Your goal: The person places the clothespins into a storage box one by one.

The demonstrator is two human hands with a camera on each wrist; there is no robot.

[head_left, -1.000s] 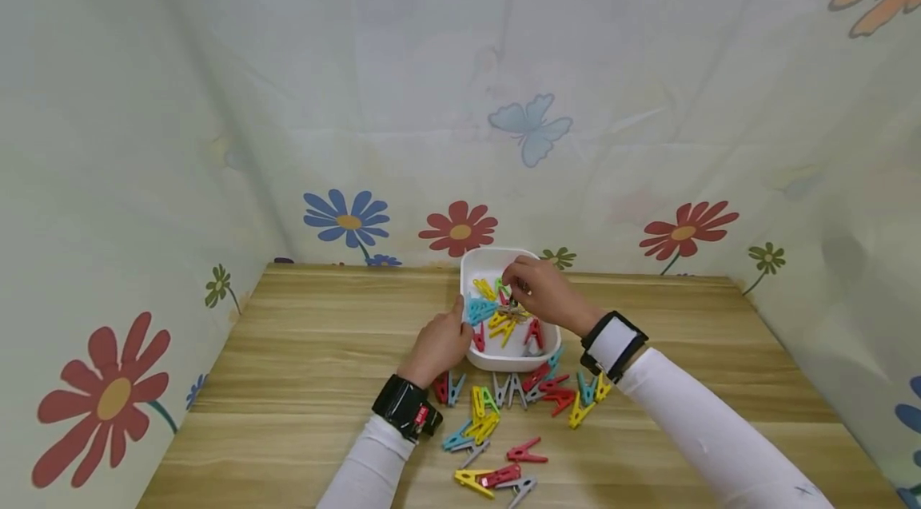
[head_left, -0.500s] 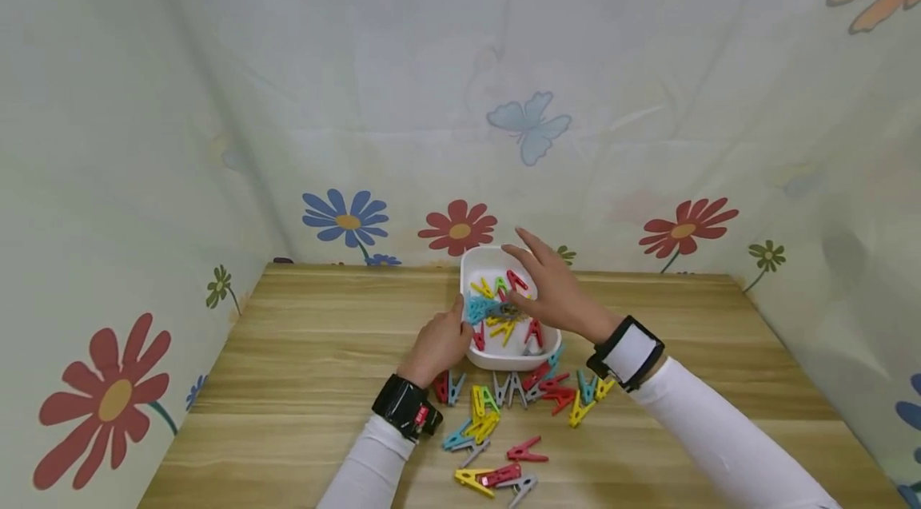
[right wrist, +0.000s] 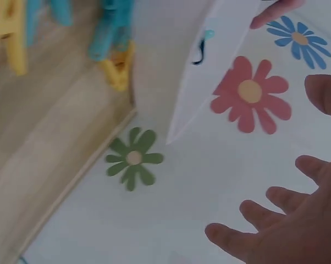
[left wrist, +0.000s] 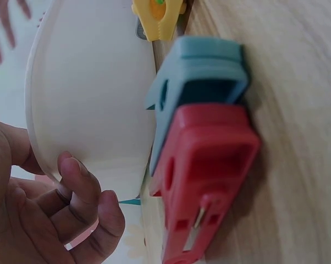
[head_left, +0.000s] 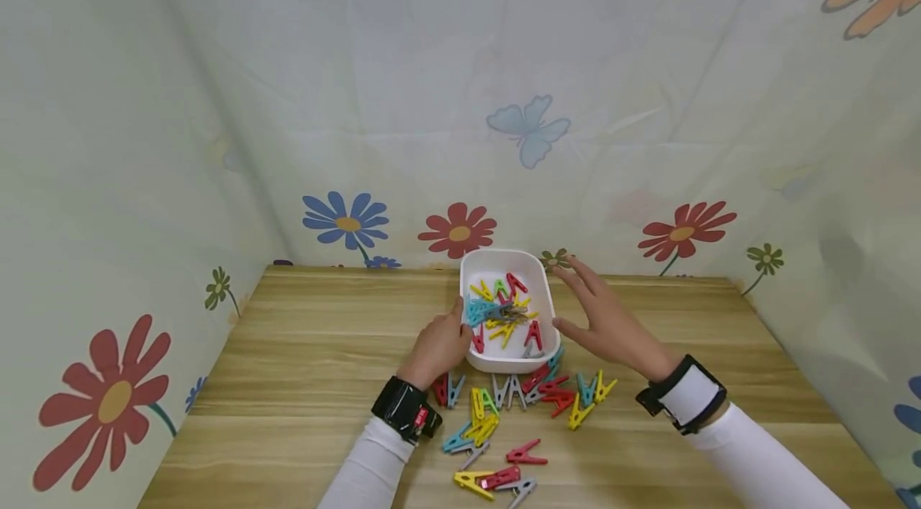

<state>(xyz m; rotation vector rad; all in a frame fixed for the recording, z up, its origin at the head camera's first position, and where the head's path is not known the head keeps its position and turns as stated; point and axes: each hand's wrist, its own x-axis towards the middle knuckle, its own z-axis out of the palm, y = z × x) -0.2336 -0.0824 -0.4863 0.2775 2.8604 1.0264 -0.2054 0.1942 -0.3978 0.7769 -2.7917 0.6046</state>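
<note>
From the head view, the left hand (head_left: 435,347) grips the white bowl (head_left: 544,295) of pegs mid-table while the right hand (head_left: 612,323) hovers open beside it; the left wrist view alone shows fingers (left wrist: 77,190) curled against the bowl's wall (left wrist: 88,93).

This looks like a small, curtained-off recording booth rather than a lived-in room: a wood-grain tabletop (head_left: 302,349) is closed in on three sides by pale cloth (head_left: 432,77) printed with flowers and a butterfly, hanging in folds down to the tabletop's edges.
</note>
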